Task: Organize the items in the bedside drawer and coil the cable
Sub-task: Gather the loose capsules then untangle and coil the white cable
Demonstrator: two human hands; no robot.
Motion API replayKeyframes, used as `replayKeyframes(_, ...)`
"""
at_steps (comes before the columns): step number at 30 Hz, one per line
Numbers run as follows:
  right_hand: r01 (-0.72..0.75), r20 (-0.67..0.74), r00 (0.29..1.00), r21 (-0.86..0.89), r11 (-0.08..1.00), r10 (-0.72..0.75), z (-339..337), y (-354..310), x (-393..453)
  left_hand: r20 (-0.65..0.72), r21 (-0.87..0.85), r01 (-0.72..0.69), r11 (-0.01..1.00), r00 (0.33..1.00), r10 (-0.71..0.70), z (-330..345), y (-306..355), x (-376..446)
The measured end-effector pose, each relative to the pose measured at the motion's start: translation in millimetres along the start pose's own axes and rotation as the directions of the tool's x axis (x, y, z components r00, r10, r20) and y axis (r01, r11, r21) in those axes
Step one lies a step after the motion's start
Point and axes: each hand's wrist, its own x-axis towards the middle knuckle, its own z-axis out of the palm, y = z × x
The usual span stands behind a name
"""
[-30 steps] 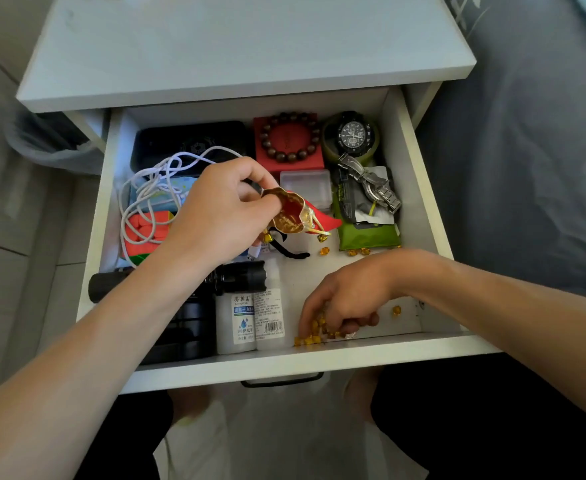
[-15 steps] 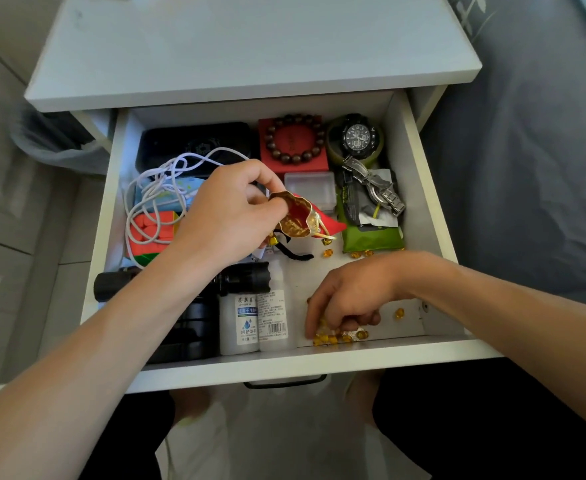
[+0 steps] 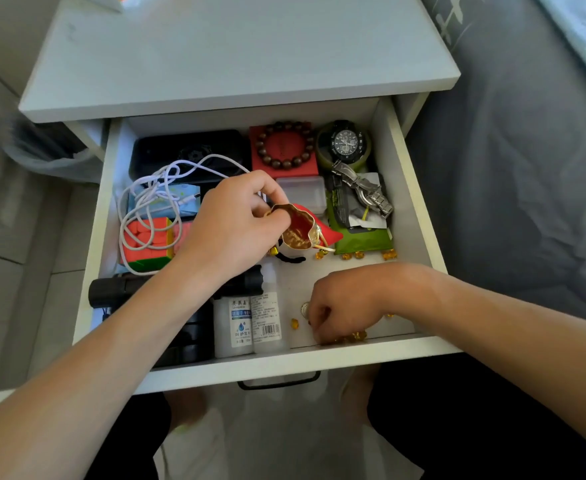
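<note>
1. A white bedside cabinet [image 3: 236, 50] is standing beside a grey bed cover [image 3: 513, 168] on the right, and its drawer [image 3: 284, 367] is standing pulled open toward the person.
2. A black case [image 3: 187, 150] is lying at the far left of the drawer, with a red box [image 3: 286, 161] carrying a ring of brown beads [image 3: 282, 144] to its right and a black watch [image 3: 345, 142] in the far right corner.
3. The white cable [image 3: 153, 202] is sprawling uncoiled in loose loops over a pale blue packet [image 3: 167, 202] and a coloured puzzle cube [image 3: 149, 242] on the left side.
4. A black torch [image 3: 111, 292] is lying across the near left, partly under the left forearm, with two small white bottles [image 3: 248, 323] just to its right.
5. A green packet [image 3: 364, 237] is lying on the right side, with a metal watch band [image 3: 364, 188] resting over it.
6. The left hand [image 3: 229, 230] is pinching the rim of a small red and gold pouch [image 3: 300, 226], holding its mouth open above the middle of the drawer.
7. The right hand [image 3: 343, 303] is reaching down at the near right corner with its fingers curled over small amber beads [image 3: 353, 337]; whether it is gripping any is hard to tell, since the fingertips are hidden.
8. More amber beads are lying loose by the green packet's near edge, and what looks like a coin [image 3: 305, 310] is peeking out just left of the right hand.
</note>
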Motion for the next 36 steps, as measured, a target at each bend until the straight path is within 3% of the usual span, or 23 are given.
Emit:
replayKeyframes(3, -0.026, -0.074, 0.997, 0.014, 1.0, 0.027, -1.1, 5.3, -12.6, -0.008, 0.003, -0.013, 1.0, 1.0, 0.013, 0.7, 3.1, -0.2)
replayKeyframes(6, 0.008, -0.398, 0.917, 0.039, 0.999, 0.008, -5.8, 11.8, -23.9, -0.069, -0.023, -0.016, 1.0, 0.998, 0.014, -2.8, 5.9, 1.2)
replayKeyframes(8, -0.01, -0.508, 0.861, -0.011, 1.0, 0.003, -7.1, 16.6, -26.7, -0.117, -0.059, 0.003, 0.998, 0.993, -0.01, -6.2, 5.8, 2.9)
replayKeyframes(17, -0.093, -0.377, 0.926, -0.145, 0.985, 0.032, -1.6, 9.4, -12.9, -0.115, -0.071, 0.003, 0.997, 0.993, -0.011, -6.0, 6.6, 1.1)
replayKeyframes(23, -0.148, -0.259, 0.96, -0.129, 0.981, 0.11, 7.4, -0.8, -30.2, -0.073, -0.051, -0.009, 0.999, 0.997, 0.005, 2.6, 7.5, -1.8)
replayKeyframes(29, -0.452, -0.415, 0.807, 0.026, 0.892, 0.421, 3.8, 3.9, -53.1, -0.029, -0.079, -0.042, 0.996, 0.999, 0.04, 9.6, 14.8, -8.4)
replayKeyframes(32, -0.509, -0.372, 0.787, 0.059, 0.859, 0.492, -1.7, 3.1, -53.7, -0.024, -0.072, -0.046, 0.996, 0.999, 0.044, 11.2, 16.0, -10.2)
replayKeyframes(36, -0.588, -0.348, 0.771, -0.063, 0.807, 0.534, -1.3, -5.1, -42.0, -0.024, -0.07, -0.051, 0.996, 0.998, 0.05, 11.0, 15.8, -11.4)
